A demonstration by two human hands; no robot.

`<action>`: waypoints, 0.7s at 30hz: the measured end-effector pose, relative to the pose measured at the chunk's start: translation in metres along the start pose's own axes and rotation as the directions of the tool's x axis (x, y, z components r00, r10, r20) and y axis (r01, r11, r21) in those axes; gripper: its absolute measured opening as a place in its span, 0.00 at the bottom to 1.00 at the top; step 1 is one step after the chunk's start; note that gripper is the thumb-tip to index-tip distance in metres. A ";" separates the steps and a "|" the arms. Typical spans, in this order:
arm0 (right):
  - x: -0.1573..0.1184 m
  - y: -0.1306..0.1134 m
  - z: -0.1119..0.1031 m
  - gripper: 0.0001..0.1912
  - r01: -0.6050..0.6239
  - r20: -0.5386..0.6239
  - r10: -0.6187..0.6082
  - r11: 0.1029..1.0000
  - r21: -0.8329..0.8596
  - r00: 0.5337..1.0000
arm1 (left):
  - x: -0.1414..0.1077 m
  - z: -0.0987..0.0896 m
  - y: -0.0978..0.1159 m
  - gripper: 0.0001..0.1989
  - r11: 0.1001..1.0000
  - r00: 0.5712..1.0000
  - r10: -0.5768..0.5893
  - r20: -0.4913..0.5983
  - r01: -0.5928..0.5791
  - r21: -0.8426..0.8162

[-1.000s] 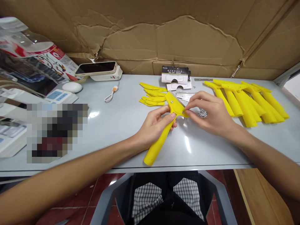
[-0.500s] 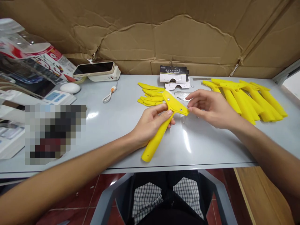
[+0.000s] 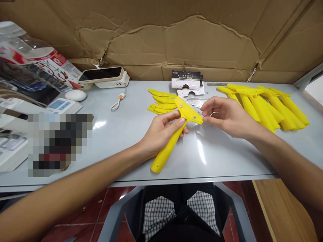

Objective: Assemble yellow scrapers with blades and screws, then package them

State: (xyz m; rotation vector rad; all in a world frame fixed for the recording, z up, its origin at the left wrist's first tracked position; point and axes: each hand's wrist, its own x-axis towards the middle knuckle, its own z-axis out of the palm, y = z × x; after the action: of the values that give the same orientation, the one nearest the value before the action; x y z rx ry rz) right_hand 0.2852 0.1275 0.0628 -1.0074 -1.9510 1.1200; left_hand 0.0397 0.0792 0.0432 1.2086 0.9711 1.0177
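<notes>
A yellow scraper [image 3: 168,147] lies slantwise in my left hand [image 3: 163,129], which is closed around the handle just below the head, thumb on top. Two screws sit in the scraper's head, and a thin clear or metallic edge shows along its far side. My right hand [image 3: 224,116] is at the head's right corner, thumb tip at or touching it. Its fingers are curled but apart from the thumb. Behind the head lie several yellow scraper head pieces [image 3: 161,100] and some metal blades [image 3: 196,102], partly hidden.
Several yellow scraper handles [image 3: 262,104] are piled at the right. Printed cards [image 3: 186,80] and a loose blade [image 3: 217,84] lie by the cardboard [image 3: 141,47]. Leftward are a cable [image 3: 117,102], a phone [image 3: 103,74], a white mouse [image 3: 75,95] and a plastic bottle [image 3: 54,62].
The scraper's handle end has shifted slightly left and up. Both hands stay almost where they were.
</notes>
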 end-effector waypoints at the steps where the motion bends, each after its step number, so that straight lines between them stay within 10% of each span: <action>1: 0.000 -0.001 0.000 0.12 -0.003 0.002 0.003 1.000 -0.004 1.000 | 0.000 0.000 0.000 0.08 1.000 1.000 -0.002 0.000 0.002 0.000; 10: -0.001 -0.012 -0.002 0.16 -0.183 0.129 0.165 0.973 0.141 0.978 | -0.001 -0.002 0.002 0.25 0.984 0.981 -0.152 -0.119 0.162 0.078; 14: -0.002 -0.014 -0.001 0.16 -0.190 0.129 0.172 0.971 0.142 0.977 | -0.008 -0.003 0.002 0.43 0.966 0.977 0.078 -0.197 -0.025 0.258; 21: -0.002 -0.012 0.001 0.18 -0.183 0.177 0.150 0.966 0.185 0.973 | -0.012 -0.007 0.004 0.20 0.652 0.949 0.290 0.125 -0.292 0.700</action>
State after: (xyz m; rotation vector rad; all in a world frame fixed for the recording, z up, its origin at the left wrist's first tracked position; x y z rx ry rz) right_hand 0.2824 0.1212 0.0731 -1.0122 -1.8568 1.5035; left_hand 0.0297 0.0695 0.0466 2.0763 1.2526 0.8963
